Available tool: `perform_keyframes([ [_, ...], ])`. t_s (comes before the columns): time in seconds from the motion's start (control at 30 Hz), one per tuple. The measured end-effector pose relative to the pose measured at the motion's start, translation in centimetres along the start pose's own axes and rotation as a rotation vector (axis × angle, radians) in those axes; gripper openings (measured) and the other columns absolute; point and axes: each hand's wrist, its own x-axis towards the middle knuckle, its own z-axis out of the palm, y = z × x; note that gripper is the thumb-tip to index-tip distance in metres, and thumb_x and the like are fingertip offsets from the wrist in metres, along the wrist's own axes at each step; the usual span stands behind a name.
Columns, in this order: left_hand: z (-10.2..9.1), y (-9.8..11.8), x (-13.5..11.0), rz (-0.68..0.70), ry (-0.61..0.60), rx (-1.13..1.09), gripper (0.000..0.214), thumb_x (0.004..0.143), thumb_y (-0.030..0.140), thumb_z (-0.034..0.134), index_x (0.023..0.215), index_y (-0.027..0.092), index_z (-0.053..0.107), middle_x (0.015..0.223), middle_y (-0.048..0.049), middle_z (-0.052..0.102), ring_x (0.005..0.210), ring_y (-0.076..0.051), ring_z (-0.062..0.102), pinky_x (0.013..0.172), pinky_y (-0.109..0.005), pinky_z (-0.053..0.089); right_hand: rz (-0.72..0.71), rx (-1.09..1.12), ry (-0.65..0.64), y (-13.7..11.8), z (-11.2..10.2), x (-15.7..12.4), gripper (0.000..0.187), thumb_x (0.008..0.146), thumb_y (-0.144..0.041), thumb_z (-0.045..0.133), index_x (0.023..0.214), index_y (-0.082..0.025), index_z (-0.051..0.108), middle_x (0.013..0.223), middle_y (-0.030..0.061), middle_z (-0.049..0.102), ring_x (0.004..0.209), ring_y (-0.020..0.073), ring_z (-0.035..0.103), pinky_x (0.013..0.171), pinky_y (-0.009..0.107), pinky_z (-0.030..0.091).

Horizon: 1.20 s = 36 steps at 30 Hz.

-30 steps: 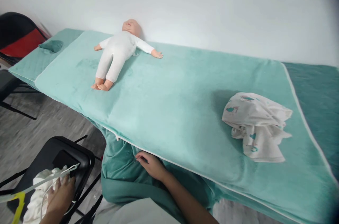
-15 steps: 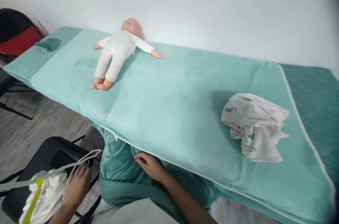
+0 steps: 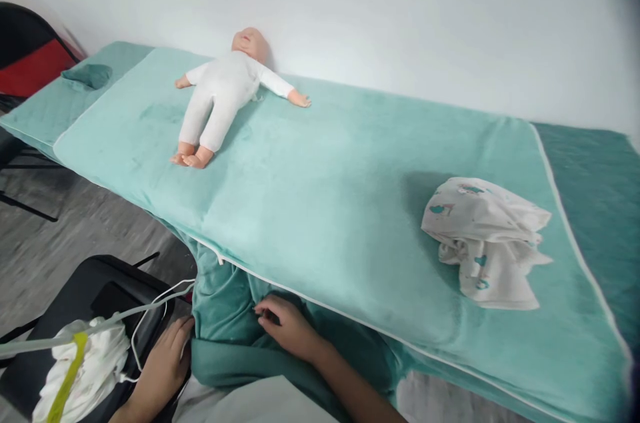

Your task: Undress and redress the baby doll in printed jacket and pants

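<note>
Head view: the left hand [image 3: 167, 357] is at the right edge of a black chair [image 3: 63, 306], back upward, its fingers close together and pointing toward the green cloth [image 3: 220, 306] that hangs below the bed [image 3: 320, 183]. Its palm is hidden, so I cannot tell whether it grips anything. A thin white cord [image 3: 136, 343] loops over the seat just beside this hand. Left of the cord, a crumpled white cloth [image 3: 93, 369] lies on the chair, with a pale strap [image 3: 30, 347] and a yellow band [image 3: 70, 373] crossing in front of it.

The right hand [image 3: 290, 326] is at the near edge of the bed, in front of the hanging cloth. Its fingers are loosely curled, with a narrow gap between thumb and forefinger, and nothing shows in it.

On the bed, well apart from both hands, a doll [image 3: 220, 89] in a white suit lies on its back, arms spread, head by the wall [image 3: 375, 9] and feet toward the near side. Toward the right end lies a bunched white printed cloth [image 3: 487, 236]. A black and red chair [image 3: 37, 66] stands beyond the bed's left end.
</note>
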Motion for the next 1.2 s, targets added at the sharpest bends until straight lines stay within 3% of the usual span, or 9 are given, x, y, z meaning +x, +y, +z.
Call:
perform_keyframes([
  [0.1, -1.9, 1.1, 0.9, 0.072, -0.033, -0.052, 0.044, 0.089, 0.011, 0.051, 0.132, 0.020, 0.057, 0.124, -0.0099, 0.072, 0.113, -0.022, 0.072, 0.096, -0.033, 0.060, 0.039, -0.113, -0.100, -1.3, -0.6, -2.3, 0.009, 0.094, -0.024, 0.067, 0.101, -0.022, 0.072, 0.098, 0.0020, 0.071, 0.090, 0.0167, 0.065, 0.082, 0.028, 0.049],
  [0.27, -4.2, 2.4, 2.6, 0.136, -0.140, -0.177, 0.030, 0.089, 0.012, 0.054, 0.116, 0.022, 0.062, 0.116, -0.0089, 0.072, 0.105, -0.024, 0.069, 0.095, -0.039, 0.057, 0.080, -0.399, -0.248, -3.6, -2.4, -6.2, 0.019, 0.097, -0.040, 0.068, 0.102, -0.022, 0.069, 0.106, 0.0042, 0.070, 0.100, 0.0216, 0.064, 0.086, 0.033, 0.047],
  [0.47, -5.6, 2.6, 3.5, -0.014, -0.223, -0.432, 0.016, 0.088, 0.010, 0.050, 0.096, 0.021, 0.058, 0.095, -0.0034, 0.069, 0.090, -0.020, 0.066, 0.084, -0.033, 0.054, 0.202, -0.582, -0.278, -5.2, -4.0, -9.2, 0.027, 0.090, -0.034, 0.075, 0.111, -0.020, 0.067, 0.118, 0.0070, 0.066, 0.109, 0.0273, 0.063, 0.090, 0.037, 0.047],
  [0.63, -7.8, 2.8, 3.5, -0.299, -0.342, -0.717, 0.013, 0.084, 0.016, 0.048, 0.092, 0.020, 0.058, 0.096, -0.0030, 0.067, 0.087, -0.017, 0.064, 0.083, -0.030, 0.051, 0.339, -0.527, -0.254, -4.7, -3.9, -10.5, 0.022, 0.098, -0.039, 0.066, 0.107, -0.019, 0.066, 0.112, 0.0073, 0.068, 0.106, 0.0261, 0.065, 0.089, 0.037, 0.047],
  [0.77, -10.4, 2.4, 4.4, -0.461, -0.562, -0.940, 0.014, 0.082, 0.025, 0.052, 0.092, 0.020, 0.059, 0.096, -0.0023, 0.064, 0.090, -0.018, 0.060, 0.081, -0.028, 0.048, 0.264, -0.481, -0.274, -5.0, -4.3, -11.2, 0.026, 0.105, -0.039, 0.053, 0.088, -0.020, 0.061, 0.099, 0.0040, 0.068, 0.094, 0.0211, 0.064, 0.081, 0.032, 0.043],
  [0.9, -12.8, 0.9, 5.5, -0.438, -0.809, -1.074, 0.021, 0.082, 0.035, 0.058, 0.095, 0.020, 0.064, 0.095, -0.0016, 0.063, 0.090, -0.018, 0.057, 0.079, -0.026, 0.046, 0.157, -0.375, -0.260, -6.7, -5.1, -12.8, 0.040, 0.107, -0.045, 0.049, 0.075, -0.020, 0.050, 0.087, 0.0014, 0.060, 0.083, 0.0162, 0.057, 0.072, 0.029, 0.035],
  [1.03, -14.1, 0.2, 6.7, -0.394, -0.984, -1.073, 0.031, 0.083, 0.049, 0.065, 0.082, 0.019, 0.068, 0.085, -0.0027, 0.065, 0.083, -0.019, 0.057, 0.075, -0.026, 0.044, 0.087, -0.086, -0.264, -8.1, -5.4, -15.1, 0.045, 0.105, -0.050, 0.052, 0.073, -0.020, 0.043, 0.078, -0.0026, 0.050, 0.074, 0.0118, 0.049, 0.067, 0.027, 0.031],
  [1.1, -14.0, 0.7, 7.4, -0.337, -1.103, -1.046, 0.033, 0.083, 0.050, 0.065, 0.075, 0.018, 0.067, 0.078, -0.0022, 0.062, 0.077, -0.017, 0.055, 0.071, -0.025, 0.041, 0.104, 0.033, -0.276, -8.0, -5.3, -15.9, 0.044, 0.104, -0.052, 0.053, 0.075, -0.020, 0.045, 0.076, -0.0037, 0.047, 0.072, 0.0110, 0.046, 0.067, 0.027, 0.030],
  [1.2, -12.7, 1.9, 7.9, -0.207, -1.258, -0.952, 0.036, 0.090, 0.049, 0.058, 0.073, 0.017, 0.064, 0.073, -0.0015, 0.057, 0.073, -0.016, 0.051, 0.067, -0.025, 0.037, 0.252, 0.051, -0.236, -6.9, -5.4, -16.8, 0.046, 0.102, -0.056, 0.051, 0.076, -0.020, 0.047, 0.076, -0.0033, 0.047, 0.073, 0.0115, 0.043, 0.068, 0.027, 0.030],
])
